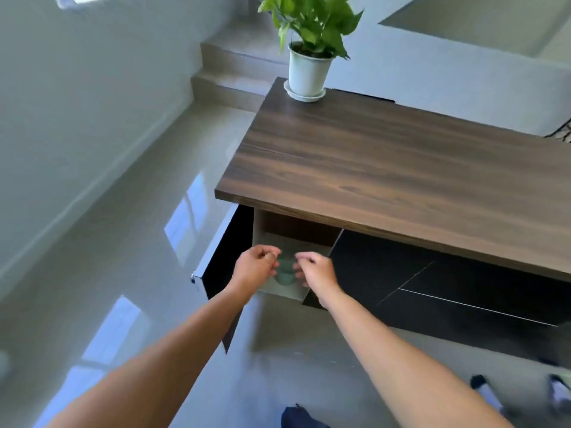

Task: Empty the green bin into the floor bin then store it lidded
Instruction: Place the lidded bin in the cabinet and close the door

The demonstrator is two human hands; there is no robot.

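Reaching into the open compartment under the dark walnut-grain wooden cabinet top [386, 168], both hands flank the small pale green plastic bin [285, 271], which sits inside. The left hand [255, 267] and the right hand [315, 269] curl at its sides; whether they actually grip it, I cannot tell. The black cabinet door [227, 261] hangs open leftward.

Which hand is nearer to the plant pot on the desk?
Left, but only slightly. The left hand is at the open cabinet, almost straight below the plant pot in the picture. The right hand is beside it, a little lower and further right. Both are far from the pot.
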